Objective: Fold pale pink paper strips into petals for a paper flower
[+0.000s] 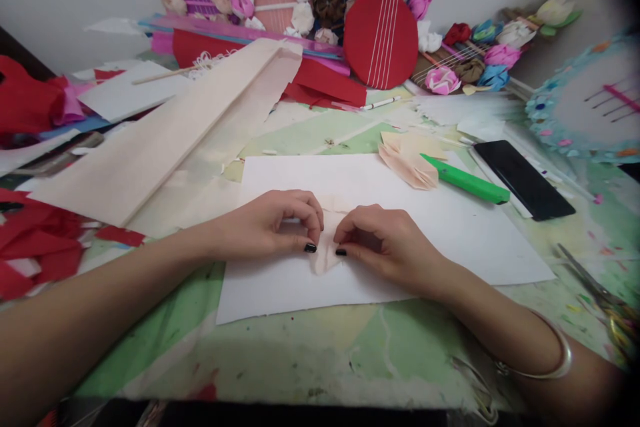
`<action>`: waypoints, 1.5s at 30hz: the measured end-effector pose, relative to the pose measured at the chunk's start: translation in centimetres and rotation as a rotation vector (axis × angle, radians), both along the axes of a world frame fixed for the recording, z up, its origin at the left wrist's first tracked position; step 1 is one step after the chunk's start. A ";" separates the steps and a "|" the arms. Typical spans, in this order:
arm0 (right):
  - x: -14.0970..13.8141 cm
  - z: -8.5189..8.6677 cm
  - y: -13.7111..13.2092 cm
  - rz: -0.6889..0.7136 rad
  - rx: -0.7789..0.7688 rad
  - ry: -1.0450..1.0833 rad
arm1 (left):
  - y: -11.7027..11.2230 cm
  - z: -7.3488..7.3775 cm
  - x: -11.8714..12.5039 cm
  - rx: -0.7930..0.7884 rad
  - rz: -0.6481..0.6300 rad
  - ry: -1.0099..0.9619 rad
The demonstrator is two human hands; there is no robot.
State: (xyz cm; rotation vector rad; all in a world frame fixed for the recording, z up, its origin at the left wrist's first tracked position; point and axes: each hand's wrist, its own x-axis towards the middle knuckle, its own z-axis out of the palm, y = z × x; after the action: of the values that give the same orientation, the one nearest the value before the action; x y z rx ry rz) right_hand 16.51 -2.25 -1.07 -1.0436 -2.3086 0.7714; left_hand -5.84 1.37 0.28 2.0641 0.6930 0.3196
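Observation:
A small piece of pale peach crepe paper (327, 250) is pinched between my two hands, just above a white sheet (280, 287). My left hand (283, 223) grips its left side between thumb and fingertips. On the other side my right hand (387, 237) pinches the paper in the same way, a short gap from the left fingers. Parts of the piece are hidden behind the fingers. Beyond my right hand, a folded peach paper piece (410, 157) lies on the sheet, with a green utility knife (467, 180) touching its right side.
A long folded strip of peach crepe paper (165, 147) lies at left, near red paper scraps (40, 240). A black phone (525, 180) and scissors (595, 280) rest at right. A red paper lute (381, 40) and paper flowers (443, 80) line the back wall.

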 end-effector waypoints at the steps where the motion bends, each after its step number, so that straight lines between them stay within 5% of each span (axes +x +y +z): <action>1: 0.0 0.0 0.0 0.004 0.001 0.001 | 0.0 0.1 0.0 0.010 -0.014 0.018; 18: 0.0 0.2 0.1 0.018 -0.019 -0.005 | 0.7 0.5 -1.2 0.049 -0.172 0.085; 28: -0.1 0.3 0.0 0.016 -0.024 0.011 | -0.1 -0.1 0.1 0.118 -0.025 0.065; 45: -0.2 0.4 -0.1 0.012 -0.048 0.006 | -0.6 -0.4 0.6 0.246 0.011 0.110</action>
State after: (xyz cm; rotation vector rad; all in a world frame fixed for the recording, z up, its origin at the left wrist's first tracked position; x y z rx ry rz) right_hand 16.36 -2.37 -0.72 -1.0477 -2.3040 0.8368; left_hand -5.26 0.81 -0.08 2.3257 0.7625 0.3119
